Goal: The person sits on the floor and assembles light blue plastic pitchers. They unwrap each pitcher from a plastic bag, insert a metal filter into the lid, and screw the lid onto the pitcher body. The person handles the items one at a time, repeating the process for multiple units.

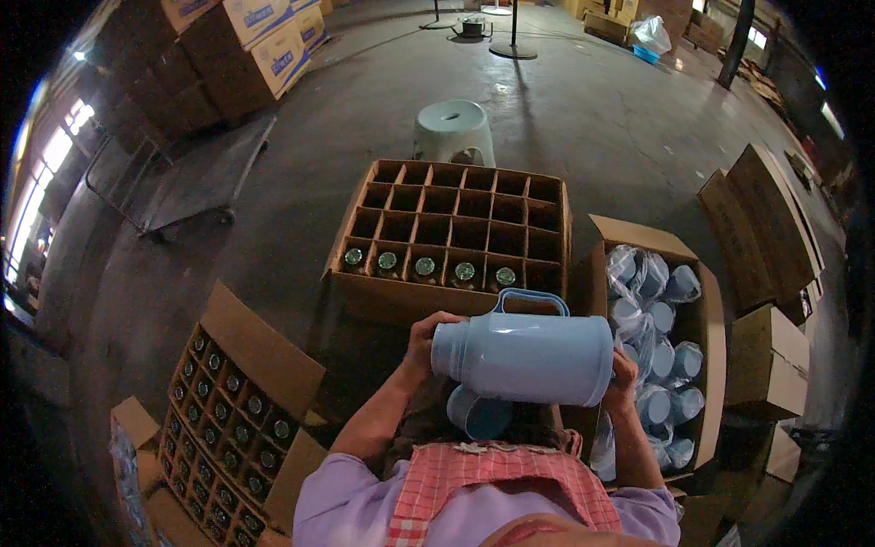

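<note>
Level across my body lies a light blue vacuum jug (pixel 533 357) with a looped handle on its far side. My left hand (pixel 425 346) is closed round its narrow collar end. At the wide base end, my right hand (pixel 622 376) grips it, its fingers partly hidden behind the jug. Below the jug, near my lap, rests a blue cup-shaped part (pixel 479 415), open end showing. Just beyond stands a divided carton (pixel 428 296) whose nearest row holds several round, shiny glass-like tops (pixel 425 267); its farther compartments look dark.
On the left, an open divided carton (pixel 301 369) holds many shiny round tops. To the right, a carton (pixel 713 365) contains blue plastic-wrapped pieces (pixel 653 356). A pale stool (pixel 451 123) stands behind the middle carton. A flat trolley (pixel 196 196) and stacked boxes (pixel 273 59) are farther left.
</note>
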A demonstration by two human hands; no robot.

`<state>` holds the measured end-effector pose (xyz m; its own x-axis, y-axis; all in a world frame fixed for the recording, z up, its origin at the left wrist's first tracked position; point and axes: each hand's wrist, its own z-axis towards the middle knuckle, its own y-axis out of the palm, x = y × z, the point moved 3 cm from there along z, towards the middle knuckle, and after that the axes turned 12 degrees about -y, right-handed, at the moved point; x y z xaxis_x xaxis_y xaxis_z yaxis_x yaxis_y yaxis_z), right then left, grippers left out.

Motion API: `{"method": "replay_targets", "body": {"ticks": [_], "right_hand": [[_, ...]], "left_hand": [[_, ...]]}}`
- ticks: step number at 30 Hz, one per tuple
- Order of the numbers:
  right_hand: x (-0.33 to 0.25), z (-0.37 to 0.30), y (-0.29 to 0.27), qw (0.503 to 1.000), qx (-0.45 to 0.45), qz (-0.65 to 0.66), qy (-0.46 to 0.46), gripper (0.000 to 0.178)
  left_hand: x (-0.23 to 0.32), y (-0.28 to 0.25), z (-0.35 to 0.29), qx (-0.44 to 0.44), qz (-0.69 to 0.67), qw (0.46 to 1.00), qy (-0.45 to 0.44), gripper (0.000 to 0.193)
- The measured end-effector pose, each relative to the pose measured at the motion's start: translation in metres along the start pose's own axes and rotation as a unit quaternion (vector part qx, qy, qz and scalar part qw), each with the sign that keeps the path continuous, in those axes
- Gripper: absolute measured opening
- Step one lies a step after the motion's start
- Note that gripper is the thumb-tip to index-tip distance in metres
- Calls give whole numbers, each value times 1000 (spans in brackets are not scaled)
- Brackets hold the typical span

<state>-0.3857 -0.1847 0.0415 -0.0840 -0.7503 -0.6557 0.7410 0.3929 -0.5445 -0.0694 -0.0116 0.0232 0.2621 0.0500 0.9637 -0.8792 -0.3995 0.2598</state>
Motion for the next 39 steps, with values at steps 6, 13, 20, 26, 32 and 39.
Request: {"method": "replay_targets", "body": {"ticks": [6,13,20,26,32,39], "right_hand": [[19,-1,11,948,47,220,224,21],[37,-12,11,891,28,246,380,22],[-5,8,-9,998,23,64,19,22],[9,0,9,918,89,291,255,20],[34,-15,8,846,92,290,437,27],[11,-7,-7,992,54,83,80,19]], "left_hand": [[11,4,-3,-35,54,997,43,21],[37,23,-12,-41,220,957,183,24],[-6,-1,9,-11,-33,998,-49,30],[4,6,4,-10,-5,1000,1,26],[29,27,-6,-20,234,945,227,25],[-8,9,9,-32,-52,993,-105,31]]}}
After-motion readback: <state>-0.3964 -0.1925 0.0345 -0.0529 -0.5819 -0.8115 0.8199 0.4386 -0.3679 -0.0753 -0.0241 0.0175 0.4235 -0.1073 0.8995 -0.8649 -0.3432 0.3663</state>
